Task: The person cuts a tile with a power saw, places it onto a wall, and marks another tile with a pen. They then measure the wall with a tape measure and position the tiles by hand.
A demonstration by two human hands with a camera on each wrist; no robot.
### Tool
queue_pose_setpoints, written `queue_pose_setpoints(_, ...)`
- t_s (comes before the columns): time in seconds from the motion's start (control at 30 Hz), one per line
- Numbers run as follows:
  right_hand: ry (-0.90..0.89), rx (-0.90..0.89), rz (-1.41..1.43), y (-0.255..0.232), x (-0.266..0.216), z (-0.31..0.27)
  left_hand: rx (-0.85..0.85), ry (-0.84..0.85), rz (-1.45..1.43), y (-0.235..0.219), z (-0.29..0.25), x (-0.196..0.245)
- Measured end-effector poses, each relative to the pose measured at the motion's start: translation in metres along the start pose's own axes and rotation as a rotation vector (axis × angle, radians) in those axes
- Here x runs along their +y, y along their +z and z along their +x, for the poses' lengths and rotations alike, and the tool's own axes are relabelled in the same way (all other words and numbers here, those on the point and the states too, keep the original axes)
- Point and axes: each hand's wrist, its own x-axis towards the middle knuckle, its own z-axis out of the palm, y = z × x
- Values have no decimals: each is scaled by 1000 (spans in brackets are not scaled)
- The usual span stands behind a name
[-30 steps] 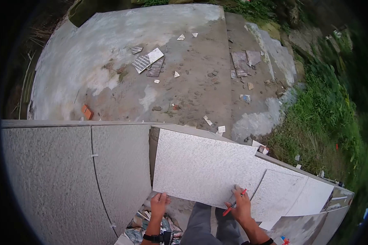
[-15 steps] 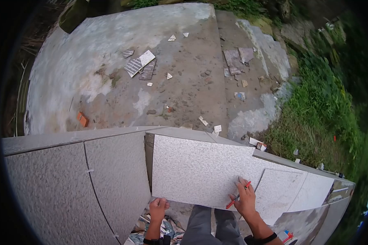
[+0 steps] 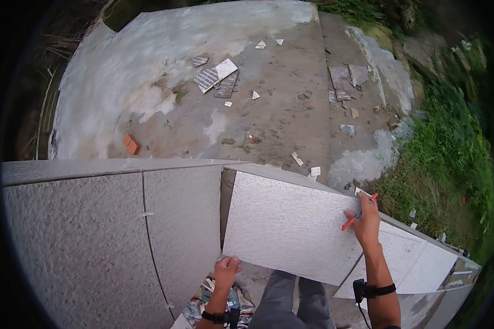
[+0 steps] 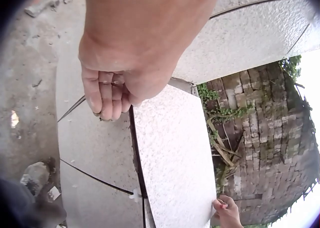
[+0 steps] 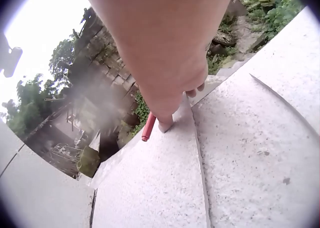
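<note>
A large pale speckled tile (image 3: pixel 291 225) lies tilted on the ledge in the head view. At its lower left corner the left hand (image 3: pixel 227 270) has its fingers curled on the edge, and the left wrist view shows that hand (image 4: pixel 112 88) pinching there. The right hand (image 3: pixel 367 222) reaches to the tile's upper right corner, holding a red pen (image 3: pixel 350 222) between its fingers. In the right wrist view the pen (image 5: pixel 148 127) sticks out beside the thumb, and the fingertips touch the surface near the tile's edge.
Grey wall tiles (image 3: pixel 82 230) with a spacer in the joint stand at the left. More pale tiles (image 3: pixel 422 263) lie to the right. Beyond the ledge, broken tile pieces (image 3: pixel 217 77) and an orange brick (image 3: pixel 131 144) lie on concrete. Grass (image 3: pixel 439 164) grows at the right.
The right hand with the pen has moved from the tile's lower right part up to its far right corner. The tile's right end now covers more of the neighbouring tiles; the left hand stays at its corner.
</note>
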Motion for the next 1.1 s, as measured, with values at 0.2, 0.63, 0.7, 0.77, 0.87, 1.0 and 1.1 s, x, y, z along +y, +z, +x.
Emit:
queue_pose_setpoints(0.2, 27, 28, 15, 2, 2, -1, -8, 17, 11, 0, 0, -1)
queue_pose_setpoints(0.63, 36, 42, 14, 5, 5, -2, 3, 16, 41, 2, -3, 4)
queue_pose_setpoints(0.7, 44, 36, 9, 5, 4, -2, 4, 18, 47, 1, -3, 3)
queue_pose_setpoints(0.77, 52, 30, 4, 4, 3, -2, -7, 16, 16, 1, -1, 0)
queue_pose_setpoints(0.87, 80, 10, 20, 4, 4, -2, -10, 20, 24, 1, -2, 1)
queue_pose_setpoints(1.0, 38, 26, 29, 5, 7, -2, -16, 19, 50, 3, -4, 7)
queue_pose_setpoints(1.1, 25, 27, 30, 6, 8, -3, -19, 37, 44, 2, -3, 7)
